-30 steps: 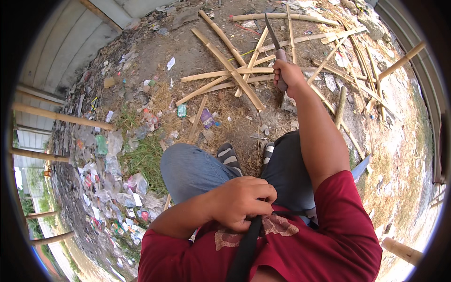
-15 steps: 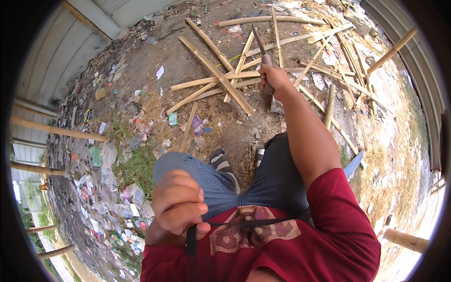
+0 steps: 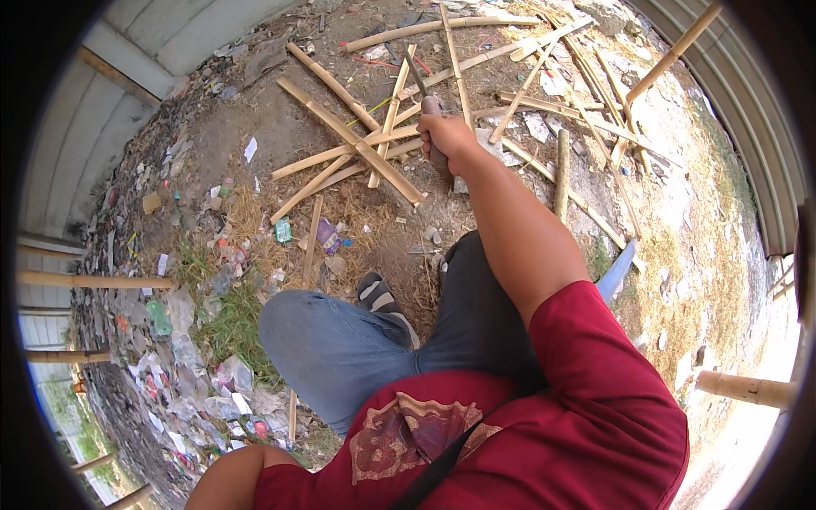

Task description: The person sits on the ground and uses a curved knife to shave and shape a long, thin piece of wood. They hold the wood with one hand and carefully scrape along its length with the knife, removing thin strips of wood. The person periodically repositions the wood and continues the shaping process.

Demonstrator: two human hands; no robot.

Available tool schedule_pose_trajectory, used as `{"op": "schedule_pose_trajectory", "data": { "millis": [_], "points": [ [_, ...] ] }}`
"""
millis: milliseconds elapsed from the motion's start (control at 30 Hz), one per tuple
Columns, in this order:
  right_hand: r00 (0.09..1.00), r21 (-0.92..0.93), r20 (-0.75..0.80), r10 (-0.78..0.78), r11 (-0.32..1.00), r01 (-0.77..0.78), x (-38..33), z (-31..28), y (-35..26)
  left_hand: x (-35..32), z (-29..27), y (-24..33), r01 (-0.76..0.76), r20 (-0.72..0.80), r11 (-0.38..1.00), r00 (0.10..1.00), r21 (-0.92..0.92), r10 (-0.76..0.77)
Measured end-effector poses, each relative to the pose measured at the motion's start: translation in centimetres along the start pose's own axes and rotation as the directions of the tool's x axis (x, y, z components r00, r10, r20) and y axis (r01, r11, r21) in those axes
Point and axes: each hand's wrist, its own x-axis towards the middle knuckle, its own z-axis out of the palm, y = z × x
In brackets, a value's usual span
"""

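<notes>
In my right hand (image 3: 449,140) is a knife with a long dark blade and a thick wooden handle (image 3: 432,105), the blade pointing up and away from me. My fingers are wrapped round the handle. Split bamboo strips (image 3: 350,140) lie crossed on the ground just left of and beyond the hand. My left hand is out of sight; only part of the left arm (image 3: 234,478) shows at the lower edge. A black strap (image 3: 442,466) runs slantwise over my red shirt.
More bamboo strips (image 3: 616,127) lie at the far right, and a short round bamboo pole (image 3: 563,174) is nearer. Litter (image 3: 183,374) and grass (image 3: 242,327) cover the left ground. Bamboo posts (image 3: 93,280) stand by the left wall. Corrugated metal sheeting (image 3: 710,93) borders the right.
My left hand was closed on the black strap before my chest; it has dropped out of view. The strap now lies slanted. The scene has shifted left, with the knife still in my right hand.
</notes>
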Motion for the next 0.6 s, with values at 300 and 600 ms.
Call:
{"op": "schedule_pose_trajectory", "data": {
  "millis": [300, 600],
  "points": [
    [1.000, -0.018, 0.013, 0.003, 1.000, -0.003, -0.3, 0.0, -0.1, -8.2, -6.0, 2.6, 0.195, 0.171, 0.961, 0.958, 0.196, -0.229],
    [0.989, -0.263, 0.000, -0.148, 0.954, 0.142, 4.5, -6.1, -1.3, -14.3, 6.6, 11.5, 0.631, 0.251, 0.757, 0.771, -0.169, -0.586]
  ]
}}
